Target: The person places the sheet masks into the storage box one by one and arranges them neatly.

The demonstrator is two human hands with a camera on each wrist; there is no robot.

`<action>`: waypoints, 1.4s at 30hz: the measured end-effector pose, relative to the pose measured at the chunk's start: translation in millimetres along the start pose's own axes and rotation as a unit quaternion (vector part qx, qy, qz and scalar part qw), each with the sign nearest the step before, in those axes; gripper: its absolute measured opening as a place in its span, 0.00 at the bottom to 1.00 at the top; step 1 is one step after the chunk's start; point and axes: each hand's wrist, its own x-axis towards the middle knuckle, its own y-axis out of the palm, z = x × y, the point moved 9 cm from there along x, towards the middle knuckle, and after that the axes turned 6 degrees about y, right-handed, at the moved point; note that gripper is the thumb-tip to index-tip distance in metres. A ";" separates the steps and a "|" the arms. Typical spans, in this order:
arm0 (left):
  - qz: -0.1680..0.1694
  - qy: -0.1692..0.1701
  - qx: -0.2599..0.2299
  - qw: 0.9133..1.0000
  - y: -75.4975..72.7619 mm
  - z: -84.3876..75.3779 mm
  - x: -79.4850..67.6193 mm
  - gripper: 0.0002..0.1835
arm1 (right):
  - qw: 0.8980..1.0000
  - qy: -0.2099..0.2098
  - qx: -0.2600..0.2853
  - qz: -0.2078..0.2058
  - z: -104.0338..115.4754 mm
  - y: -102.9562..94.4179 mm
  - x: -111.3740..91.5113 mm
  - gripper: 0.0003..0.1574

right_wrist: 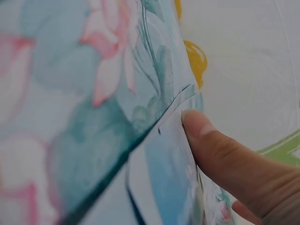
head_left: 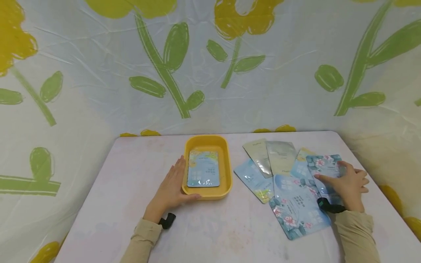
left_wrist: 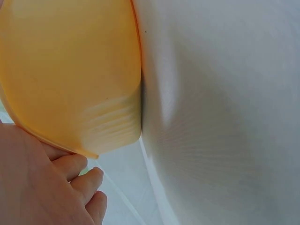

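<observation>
My left hand (head_left: 168, 190) rests along the left side of a yellow plastic tray (head_left: 225, 146), fingers stretched by its rim and thumb at the near corner. A blue sheet mask packet (head_left: 203, 171) lies flat in the tray. Over at the right, my right hand (head_left: 351, 182) pinches a floral sheet mask packet (head_left: 323, 164) between thumb and fingers, above other packets. In the right wrist view the thumb (right_wrist: 220, 150) presses at packet edges. Just left of it lies a large blue packet with pink flowers (head_left: 297, 208).
Two silvery packets (head_left: 281, 155) and a blue packet (head_left: 253, 179) overlap between the tray and my right hand. Another blue packet with yellow print (head_left: 300, 166) is partly covered. Behind the white table (head_left: 131, 160) hangs a flower-printed cloth (head_left: 263, 106).
</observation>
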 end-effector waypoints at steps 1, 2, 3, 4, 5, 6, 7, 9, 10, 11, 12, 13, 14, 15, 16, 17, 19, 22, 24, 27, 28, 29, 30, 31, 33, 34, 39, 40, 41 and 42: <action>-0.002 0.003 0.001 1.000 -0.1 -0.5 -0.4 0.73 | 1.000 -0.001 -0.003 -0.002 -0.6 -0.2 0.2 0.68; -0.003 0.005 0.001 1.000 -0.1 -0.9 -0.8 0.73 | 1.000 -0.003 -0.006 -0.001 -0.6 -0.3 0.0 0.68; -0.004 0.005 -0.002 1.000 -0.2 -1.2 -1.3 0.73 | 1.000 -0.003 -0.010 0.001 -0.9 -0.2 0.0 0.67; -0.003 0.004 -0.004 1.000 0.1 -1.3 -1.7 0.73 | 1.000 -0.002 -0.013 0.003 -1.6 -0.4 0.0 0.66; -0.002 0.003 -0.008 1.000 0.3 -1.6 -2.0 0.73 | 1.000 0.000 -0.019 0.005 -2.3 -0.6 -0.1 0.65; -0.002 0.004 -0.008 1.000 0.6 -1.9 -2.1 0.73 | 1.000 0.006 -0.022 0.010 -3.7 -0.8 -0.2 0.64; -0.002 0.004 -0.010 1.000 0.8 -2.0 -2.2 0.72 | 1.000 0.009 -0.023 0.014 -4.8 -0.9 -0.3 0.63; -0.001 0.001 -0.011 1.000 1.3 -1.7 -2.6 0.73 | 0.999 0.017 -0.018 0.020 -6.7 -1.3 -0.2 0.61; -0.001 0.000 -0.011 1.000 1.5 -1.6 -2.8 0.72 | 0.999 0.022 -0.012 0.025 -7.7 -1.2 -0.1 0.61; -0.001 -0.001 -0.011 1.000 1.7 -1.3 -3.1 0.72 | 0.999 0.027 -0.006 0.030 -8.5 -1.0 -0.1 0.60; -0.001 -0.002 -0.011 1.000 1.7 -1.1 -3.5 0.72 | 0.999 0.034 0.001 0.035 -9.6 -0.8 -0.2 0.60; -0.001 -0.004 -0.013 1.000 1.9 -0.7 -3.9 0.72 | 0.998 0.040 0.009 0.039 -10.4 -1.0 -0.5 0.61; 0.000 -0.005 -0.013 1.000 2.0 -0.5 -4.3 0.72 | 0.998 0.044 0.019 0.044 -11.0 -0.9 -0.9 0.61; -0.001 -0.005 -0.012 1.000 1.9 -0.2 -5.0 0.72 | 0.997 0.046 0.026 0.049 -11.1 -0.9 -1.6 0.61; 0.000 -0.006 -0.011 1.000 2.0 0.2 -5.5 0.72 | 0.997 0.049 0.035 0.053 -11.2 -1.1 -2.2 0.61; 0.000 -0.006 -0.008 1.000 2.0 0.4 -6.1 0.73 | 0.996 0.052 0.041 0.057 -11.2 -1.5 -3.1 0.61; -0.003 -0.003 -0.007 1.000 1.2 0.2 -6.8 0.73 | 0.995 0.052 0.053 0.061 -10.2 -2.7 -4.5 0.60; -0.007 -0.002 -0.002 1.000 -0.3 0.9 -7.4 0.73 | 0.993 0.058 0.069 0.070 -8.5 -3.6 -5.8 0.58; -0.009 -0.001 -0.005 1.000 -1.1 0.8 -6.8 0.72 | 0.992 0.068 0.082 0.073 -9.2 -5.0 -5.8 0.58; -0.012 0.005 -0.003 1.000 -2.6 -0.8 -4.4 0.72 | 0.988 0.082 0.110 0.072 -11.9 -8.1 -5.3 0.57; -0.012 0.007 -0.006 1.000 -2.8 -1.4 -3.4 0.72 | 0.987 0.084 0.119 0.070 -13.2 -9.4 -4.9 0.57; -0.013 0.009 -0.009 1.000 -3.3 -2.3 -2.5 0.72 | 0.986 0.083 0.128 0.068 -14.4 -11.0 -4.5 0.56; -0.012 0.010 -0.008 1.000 -3.2 -2.8 -1.7 0.72 | 0.986 0.081 0.134 0.065 -15.0 -12.4 -4.4 0.55; -0.010 0.009 -0.006 1.000 -2.9 -2.8 -1.1 0.72 | 0.985 0.076 0.140 0.063 -15.3 -13.5 -4.4 0.55; -0.003 0.003 -0.004 1.000 -1.5 -1.8 -0.3 0.72 | 0.984 0.059 0.155 0.059 -14.6 -15.8 -4.2 0.52; -0.001 0.001 -0.004 1.000 -0.9 -1.3 0.0 0.72 | 0.984 0.051 0.162 0.056 -13.9 -17.0 -4.3 0.51; 0.002 -0.003 -0.005 1.000 -0.9 -0.5 -0.3 0.73 | 0.983 0.040 0.169 0.060 -14.0 -20.6 -4.2 0.48; 0.001 -0.002 -0.003 1.000 -1.2 -0.5 -0.4 0.73 | 0.982 0.045 0.171 0.062 -14.7 -20.9 -3.7 0.48; -0.001 0.000 -0.003 1.000 -1.8 -0.7 -0.6 0.73 | 0.982 0.051 0.173 0.062 -15.3 -21.2 -3.1 0.48; 0.000 -0.001 -0.002 1.000 -2.0 -0.5 -0.6 0.73 | 0.980 0.058 0.177 0.064 -15.9 -21.2 -2.5 0.48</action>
